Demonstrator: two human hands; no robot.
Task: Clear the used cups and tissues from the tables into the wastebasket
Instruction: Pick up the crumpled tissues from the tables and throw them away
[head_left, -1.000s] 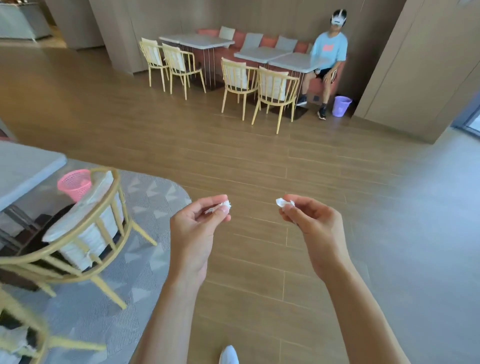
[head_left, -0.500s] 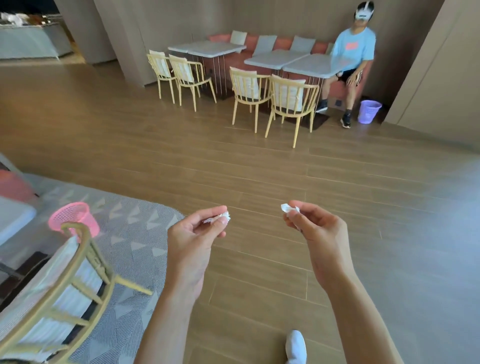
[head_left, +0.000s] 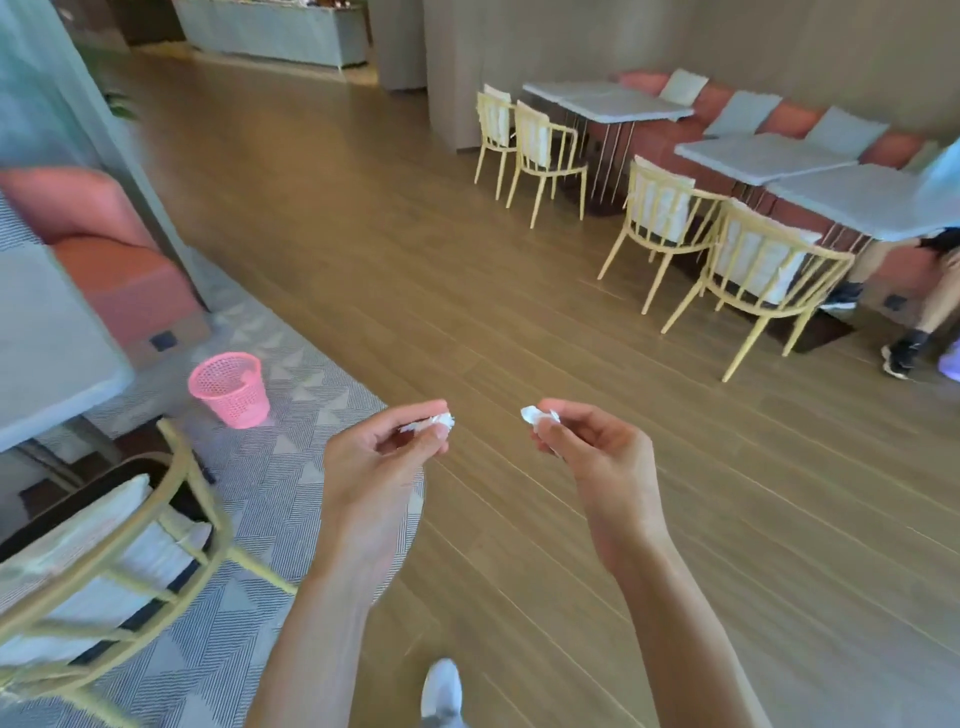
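Both hands are held out in front at about the same height and apart from each other, each carrying its own scrap so nothing has to be juggled on the walk. The left hand (head_left: 379, 457) pinches a small crumpled white tissue wad (head_left: 441, 421) between thumb and fingertips, and the right hand (head_left: 592, 447) pinches a second crumpled white tissue scrap (head_left: 537, 415) the same way, with the other fingers loosely curled beneath. The light fingertip hold suits paper this small and soft, and it likely makes for a quick drop. The pink plastic mesh wastebasket (head_left: 231, 389) stands upright on the grey patterned rug (head_left: 291, 499), forward and to the left of the hands and well apart from them, just beside the grey desk (head_left: 47, 332) at the left edge. A pale yellow spindle-back chair with a white cushion (head_left: 114, 561) stands between the person and that desk. Judging by this, the tissues are in transit, and the remaining step is to close on the wastebasket and let go over its open mouth.
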